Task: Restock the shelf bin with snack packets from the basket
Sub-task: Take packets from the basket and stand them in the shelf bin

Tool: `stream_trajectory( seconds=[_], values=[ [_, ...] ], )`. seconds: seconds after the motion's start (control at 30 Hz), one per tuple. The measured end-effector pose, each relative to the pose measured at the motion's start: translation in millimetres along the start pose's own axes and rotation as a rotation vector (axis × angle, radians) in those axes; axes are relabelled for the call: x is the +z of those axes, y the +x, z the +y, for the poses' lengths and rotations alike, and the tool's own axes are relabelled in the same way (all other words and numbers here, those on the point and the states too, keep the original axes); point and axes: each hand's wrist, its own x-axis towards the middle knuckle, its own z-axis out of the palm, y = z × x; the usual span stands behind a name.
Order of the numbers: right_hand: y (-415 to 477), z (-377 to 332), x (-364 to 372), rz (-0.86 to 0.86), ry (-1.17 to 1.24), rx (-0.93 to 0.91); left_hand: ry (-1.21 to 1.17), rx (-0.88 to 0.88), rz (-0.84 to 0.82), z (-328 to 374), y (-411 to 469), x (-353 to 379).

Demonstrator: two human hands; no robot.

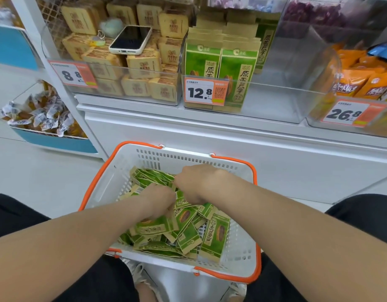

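One head-worn view looks forward and down, close over the basket (170,158), facing the shelf (188,127).

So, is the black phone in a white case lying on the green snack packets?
No, the phone lies on tan square packets in the neighbouring clear bin.

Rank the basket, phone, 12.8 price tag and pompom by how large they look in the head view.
1. Basket: by far the largest, though also nearest the camera.
2. Phone and 12.8 price tag: they look about alike, so no ranking between them.
3. Pompom: smallest.
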Motion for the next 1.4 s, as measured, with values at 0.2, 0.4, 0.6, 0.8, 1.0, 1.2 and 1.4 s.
stream_trajectory(
  seconds=[0.2, 0.4, 0.6, 0.8, 1.0, 1.2, 1.4],
  values=[
    [-29.8, 27.6, -24.4, 0.024, 0.159, 0.151, -0.532, 0.003, 0.367, -2.6, 2.0, -56.9],
    [-71.6, 65.8, -41.4, 0.167, 0.328, 0.483, -1.270, -0.020, 0.735, 22.7, -10.7, -114.4],
    [-107.8, 91.1, -54.4, 0.219, 0.674, 0.477, -1.741, -0.006, 0.898, 46.0, -30.6, -164.3],
    [-115.6, 114.0, -53.2, 0.557, 1.324, 0.401, -1.781, 0.029, 1.009, 43.6, -40.2, -206.9],
    [-119.5, 134.5, -57.8, 0.866, 1.521, 0.362, -1.690, 0.092, 0.926, 66.6, -33.6, -222.1],
    [-112.0, 140.2, -53.7, 1.274, 1.548, 0.419, -1.626, 0.134, 0.916, 81.4, -31.1, -240.0],
    [-122.8, 150.4, -52.8, 1.287, 1.835, 0.352, -1.494, 0.215, 1.015, 90.2, -31.0, -259.9]
  ],
)
